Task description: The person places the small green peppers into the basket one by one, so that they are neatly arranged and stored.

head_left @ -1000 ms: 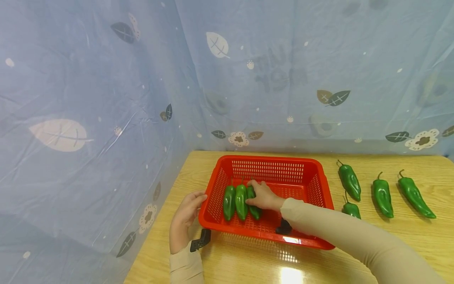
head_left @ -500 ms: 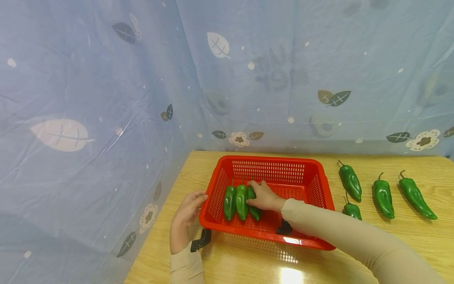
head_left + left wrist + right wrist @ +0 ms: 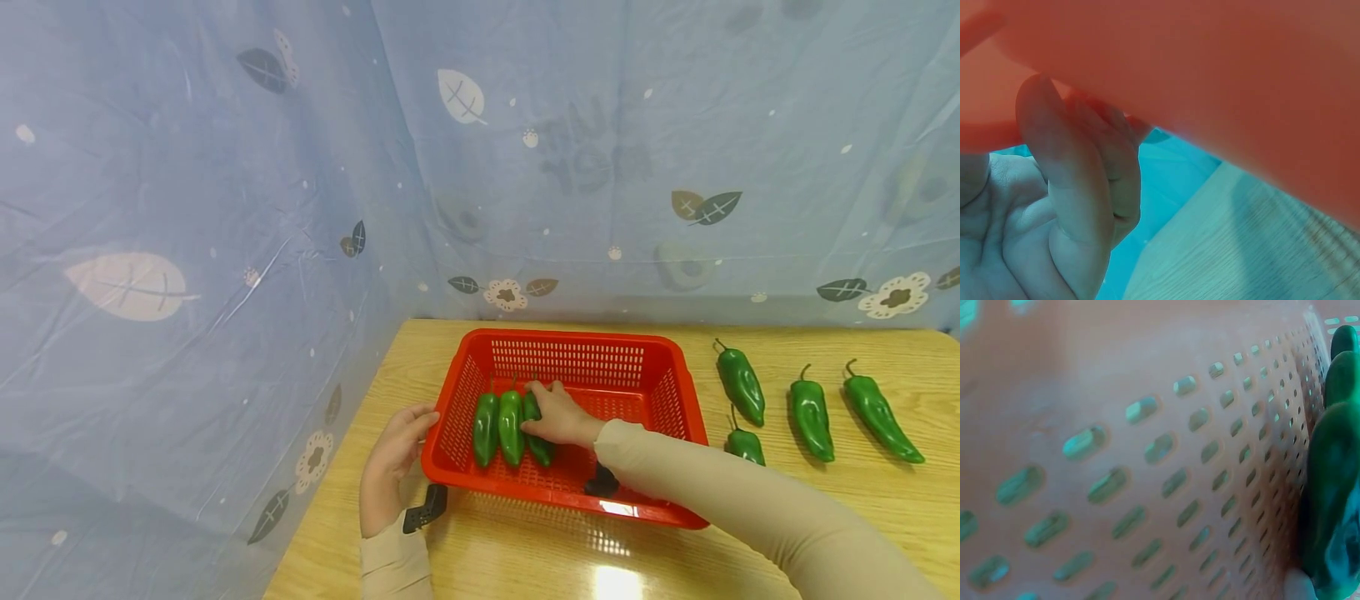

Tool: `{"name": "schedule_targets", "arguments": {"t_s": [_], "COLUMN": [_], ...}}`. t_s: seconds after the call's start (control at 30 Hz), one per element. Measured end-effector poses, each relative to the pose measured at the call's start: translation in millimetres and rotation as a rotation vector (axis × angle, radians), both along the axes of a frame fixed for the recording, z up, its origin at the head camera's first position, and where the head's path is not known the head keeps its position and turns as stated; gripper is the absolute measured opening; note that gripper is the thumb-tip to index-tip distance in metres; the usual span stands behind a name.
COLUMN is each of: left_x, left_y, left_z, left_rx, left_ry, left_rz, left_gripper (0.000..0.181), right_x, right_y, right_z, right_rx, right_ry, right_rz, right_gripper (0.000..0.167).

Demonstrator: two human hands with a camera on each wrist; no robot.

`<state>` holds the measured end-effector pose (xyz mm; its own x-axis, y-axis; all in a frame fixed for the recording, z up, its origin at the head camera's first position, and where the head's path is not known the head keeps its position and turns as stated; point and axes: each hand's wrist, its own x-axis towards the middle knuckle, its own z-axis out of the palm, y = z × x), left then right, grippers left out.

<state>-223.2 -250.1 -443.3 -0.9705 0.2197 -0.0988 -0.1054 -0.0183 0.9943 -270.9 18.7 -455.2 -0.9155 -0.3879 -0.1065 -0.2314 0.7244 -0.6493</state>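
A red perforated plastic basket (image 3: 577,337) stands on the wooden table, with three green chili peppers side by side in its left half. My right hand (image 3: 557,417) reaches into it and grips the rightmost green chili pepper (image 3: 542,451), which it partly covers. To the left of that lie the middle pepper (image 3: 512,429) and the leftmost pepper (image 3: 485,431), stems pointing away. At the basket's left end, my left hand (image 3: 397,446) holds the rim; the left wrist view shows its bent fingers (image 3: 1075,169) against the red edge. Green peppers (image 3: 1335,494) appear at the right of the right wrist view.
On the table (image 3: 862,517) right of the basket lie several more peppers, among them a far one (image 3: 740,386), one partly behind my sleeve (image 3: 745,445), and two farther right (image 3: 810,419) (image 3: 881,417). A patterned blue sheet (image 3: 600,167) hangs behind and on the left.
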Motion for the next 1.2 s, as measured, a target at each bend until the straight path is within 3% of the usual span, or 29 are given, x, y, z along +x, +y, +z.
{"name": "schedule_targets", "arguments": {"t_s": [0.73,1.2], "left_x": [-1.7,-0.8], "left_y": [-0.3,0.7], "left_z": [-2.5,-1.8], "left_rx": [-0.016,-0.031], "left_ry": [-0.005,-0.007], "left_rz": [0.019,0.050], "left_gripper": [0.034,0.032], "right_x": [-0.9,-8.9], "right_y": [1.4,18.6], "right_z": [1.1,21.9], "right_rx": [0.033,-0.052], "right_ry": [0.015,0.022], "right_rz": [-0.017,0.013], "right_gripper": [0.072,0.072]}}
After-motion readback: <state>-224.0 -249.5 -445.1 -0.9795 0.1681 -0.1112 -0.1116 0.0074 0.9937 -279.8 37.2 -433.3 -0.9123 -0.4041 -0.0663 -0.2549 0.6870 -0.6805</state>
